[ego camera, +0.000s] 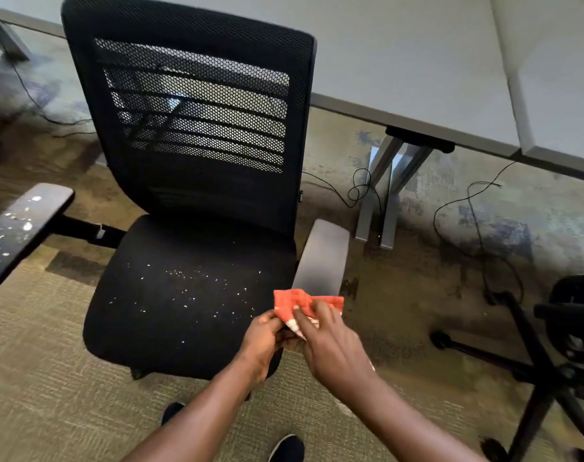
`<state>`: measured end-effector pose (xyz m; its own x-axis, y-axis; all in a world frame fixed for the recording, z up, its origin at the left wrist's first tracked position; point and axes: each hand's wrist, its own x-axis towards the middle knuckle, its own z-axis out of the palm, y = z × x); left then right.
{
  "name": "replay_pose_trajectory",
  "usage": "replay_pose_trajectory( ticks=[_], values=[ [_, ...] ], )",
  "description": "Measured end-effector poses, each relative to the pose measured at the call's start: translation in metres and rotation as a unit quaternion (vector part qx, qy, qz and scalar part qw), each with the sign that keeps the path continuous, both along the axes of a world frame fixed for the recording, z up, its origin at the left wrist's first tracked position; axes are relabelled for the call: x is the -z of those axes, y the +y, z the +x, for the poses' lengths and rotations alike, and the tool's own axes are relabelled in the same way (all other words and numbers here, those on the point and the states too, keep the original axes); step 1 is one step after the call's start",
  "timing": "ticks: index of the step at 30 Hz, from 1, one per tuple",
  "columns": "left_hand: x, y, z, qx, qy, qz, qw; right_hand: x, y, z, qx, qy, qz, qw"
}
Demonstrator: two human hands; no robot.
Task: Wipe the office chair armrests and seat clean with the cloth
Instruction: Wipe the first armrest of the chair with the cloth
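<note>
A black office chair with a mesh back (197, 121) faces me. White crumbs speckle its black seat (170, 305). The left armrest (20, 231) is dark and spotted with white bits. The right armrest (323, 258) looks grey and bare. An orange-red cloth (300, 303) with a white edge is bunched over the front end of the right armrest. My left hand (262, 338) pinches its lower edge and my right hand (330, 345) lies on top of it, fingers closed on the fabric.
A grey desk (417, 68) stands behind the chair, its metal leg (380, 201) and loose black cables (477, 221) on the floor to the right. Another black chair base (543, 361) sits at the right edge. Patterned carpet (34, 378) covers the floor; my shoes (285, 448) show below.
</note>
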<state>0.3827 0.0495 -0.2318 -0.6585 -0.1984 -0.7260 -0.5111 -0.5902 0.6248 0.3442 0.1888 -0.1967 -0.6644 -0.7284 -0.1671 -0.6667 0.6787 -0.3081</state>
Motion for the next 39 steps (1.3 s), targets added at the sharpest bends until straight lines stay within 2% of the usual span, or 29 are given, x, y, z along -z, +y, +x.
replay_pose_trajectory(
  ticks=[2,4,7,9,14,16,19,20,23,25,27,30,32,35,39],
  values=[
    [0.001,-0.001,0.002,0.007,0.001,0.001,1.0,-0.016,0.021,-0.012,-0.023,-0.018,0.016,0.999],
    [0.001,-0.003,0.002,0.003,0.006,0.015,1.0,-0.025,0.032,-0.044,-0.017,0.022,0.03,0.999],
    [0.002,-0.004,0.001,-0.005,0.007,0.022,1.0,-0.028,0.017,-0.092,0.08,0.067,0.016,0.994],
    [0.004,-0.004,0.001,-0.004,0.008,0.017,1.0,-0.022,-0.004,-0.088,0.095,0.045,0.024,0.994],
    [0.006,-0.004,0.002,0.01,0.009,0.006,1.0,-0.021,0.022,-0.034,-0.079,-0.031,0.043,0.995],
    [0.006,-0.003,0.002,0.013,0.011,0.01,1.0,-0.027,0.043,-0.065,-0.037,-0.006,0.073,0.997],
    [0.008,-0.005,0.002,0.011,0.011,0.013,1.0,-0.029,0.041,-0.103,0.1,0.077,0.076,0.989],
    [0.008,-0.005,0.001,0.009,0.013,0.014,1.0,-0.03,0.028,-0.098,0.088,0.075,0.063,0.991],
    [0.007,-0.004,0.003,0.008,0.026,0.024,0.999,-0.016,0.0,-0.052,-0.096,0.024,0.064,0.993],
    [0.006,-0.003,0.003,0.014,0.027,0.028,0.999,-0.008,0.005,-0.055,-0.138,0.032,0.067,0.988],
    [0.007,-0.004,0.001,0.017,0.022,0.022,0.999,-0.002,0.011,-0.089,-0.073,0.061,0.076,0.992],
    [0.007,-0.004,-0.001,0.013,0.017,0.018,1.0,-0.015,0.006,-0.135,0.092,0.097,0.095,0.986],
    [0.005,-0.005,-0.002,0.01,0.018,0.02,1.0,-0.023,-0.004,-0.116,0.053,0.07,0.07,0.994],
    [0.006,-0.004,-0.002,0.02,0.033,0.019,0.999,-0.021,-0.005,-0.051,-0.09,0.05,0.055,0.993],
    [0.009,-0.003,-0.001,0.021,0.033,0.023,0.999,-0.001,0.007,-0.057,-0.11,0.089,0.072,0.987]
  ],
)
